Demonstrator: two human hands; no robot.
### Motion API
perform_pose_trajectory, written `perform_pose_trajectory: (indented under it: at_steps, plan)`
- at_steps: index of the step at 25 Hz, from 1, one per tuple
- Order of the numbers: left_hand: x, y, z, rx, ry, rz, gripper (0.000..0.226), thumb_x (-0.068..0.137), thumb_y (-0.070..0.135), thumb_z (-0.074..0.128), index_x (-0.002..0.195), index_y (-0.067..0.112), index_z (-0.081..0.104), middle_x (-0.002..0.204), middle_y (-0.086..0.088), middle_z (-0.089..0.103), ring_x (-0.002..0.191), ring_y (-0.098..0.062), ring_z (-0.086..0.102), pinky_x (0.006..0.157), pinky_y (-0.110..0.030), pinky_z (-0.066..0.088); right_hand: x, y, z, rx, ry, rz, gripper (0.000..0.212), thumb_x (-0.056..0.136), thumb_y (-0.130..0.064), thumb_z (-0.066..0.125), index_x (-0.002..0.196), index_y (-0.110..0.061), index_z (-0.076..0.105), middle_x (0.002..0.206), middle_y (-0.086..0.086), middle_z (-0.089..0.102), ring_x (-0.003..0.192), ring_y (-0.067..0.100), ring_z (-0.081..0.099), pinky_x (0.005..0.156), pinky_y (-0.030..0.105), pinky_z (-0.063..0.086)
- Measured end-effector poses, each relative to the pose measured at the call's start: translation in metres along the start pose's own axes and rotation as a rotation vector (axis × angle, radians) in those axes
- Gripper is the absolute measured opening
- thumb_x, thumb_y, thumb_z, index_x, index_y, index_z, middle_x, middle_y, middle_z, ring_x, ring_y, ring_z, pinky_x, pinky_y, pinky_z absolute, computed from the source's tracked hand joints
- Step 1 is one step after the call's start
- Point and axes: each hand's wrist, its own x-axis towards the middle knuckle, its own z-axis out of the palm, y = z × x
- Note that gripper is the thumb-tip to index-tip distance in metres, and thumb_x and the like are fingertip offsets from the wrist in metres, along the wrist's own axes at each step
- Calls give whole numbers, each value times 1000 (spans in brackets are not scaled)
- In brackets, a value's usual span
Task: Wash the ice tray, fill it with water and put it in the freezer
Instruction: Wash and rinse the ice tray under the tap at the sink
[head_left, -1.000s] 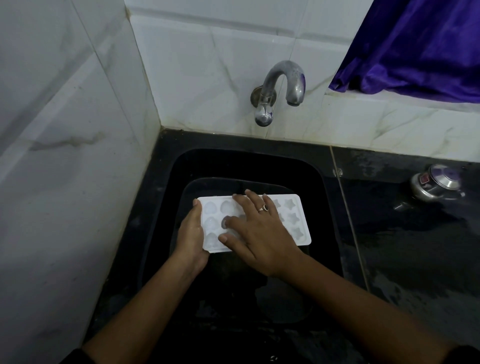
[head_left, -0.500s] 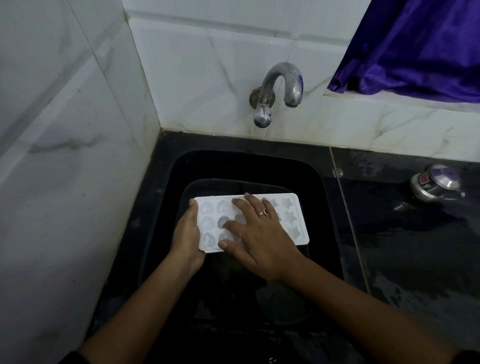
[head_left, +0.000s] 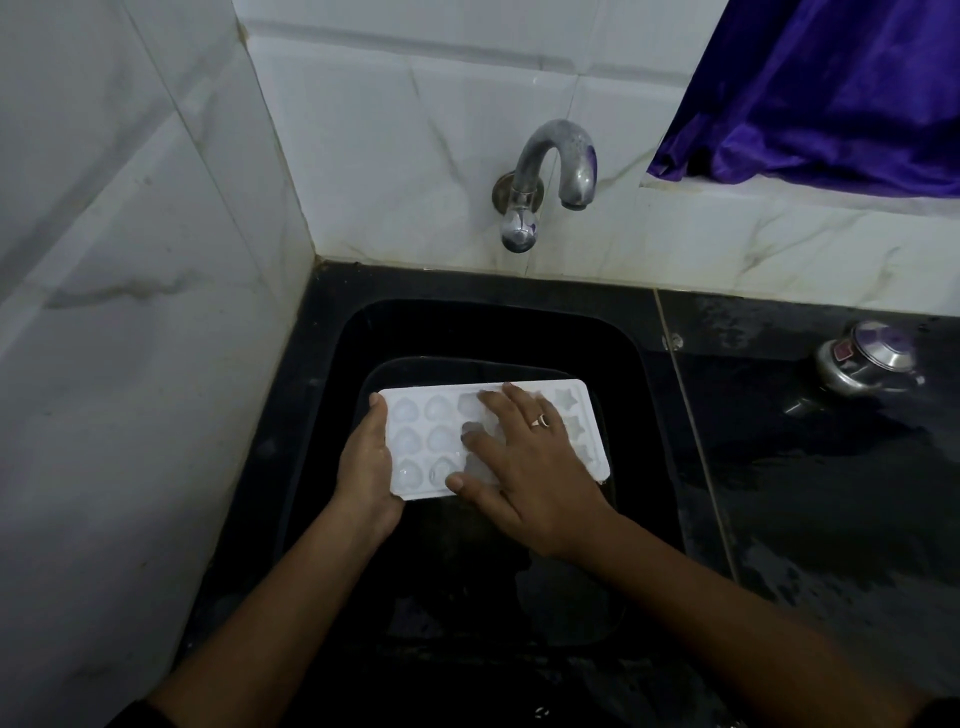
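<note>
Ice tray (head_left: 415, 447) in the wash: we see it held low inside the black sink (head_left: 519, 332), well below a tap (head_left: 550, 176) that shows no stream. The left hand (head_left: 363, 467) clasps the tray's left short end, thumb on the rim. The right hand (head_left: 530, 467) lies flat, fingers (head_left: 496, 402) spread straight across the moulds, grasping nothing. We judge the white tray light, thin and probably springy, and slick when wet; once filled it should spill at any tilt. We would take it by both short ends, along the rim, and keep it level. A ring (head_left: 540, 421) shows on the right hand.
</note>
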Motion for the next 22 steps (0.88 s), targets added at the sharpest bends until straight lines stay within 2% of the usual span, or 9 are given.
perform_pose_trajectory:
  at_steps: [3,7,10,14,19,22]
  plan:
    - [1,-2,-2,13,-8,-7,61,109,58,38,127,9,69,114,-19,79,105,-39,75,80,-48,60,1,5,-5,26,-15,32,59,103,-68,23,127,-34,65,160,10,37,155,33,20,123,60,15]
    - [0,-1,-1,21,-11,-12,63,108,59,37,127,8,69,116,-20,78,108,-40,74,82,-49,60,0,0,-2,9,-26,-1,67,101,-72,19,129,-29,63,160,9,37,155,32,20,124,59,14]
    - [-1,-1,-2,33,-9,-10,62,109,59,36,128,9,68,116,-19,78,105,-38,76,79,-47,60,5,5,-8,37,-33,28,60,102,-70,24,126,-35,66,160,8,37,155,32,21,124,60,13]
    - [1,2,-3,18,9,-4,63,108,60,37,130,10,68,115,-18,79,104,-39,76,77,-48,61,-4,7,-2,2,-28,-18,64,101,-73,22,138,-34,57,160,10,37,155,32,22,124,59,15]
    - [-2,-6,2,34,-3,-27,64,107,61,37,127,9,69,115,-19,78,106,-40,75,83,-48,60,5,0,-4,45,-20,30,66,100,-73,24,116,-29,70,159,9,41,154,30,23,124,58,16]
    - [2,-5,-1,23,17,-15,66,107,63,38,132,9,68,118,-20,77,110,-41,74,88,-52,60,-1,6,0,16,-21,-32,66,101,-73,24,127,-29,65,158,11,41,154,34,24,123,60,17]
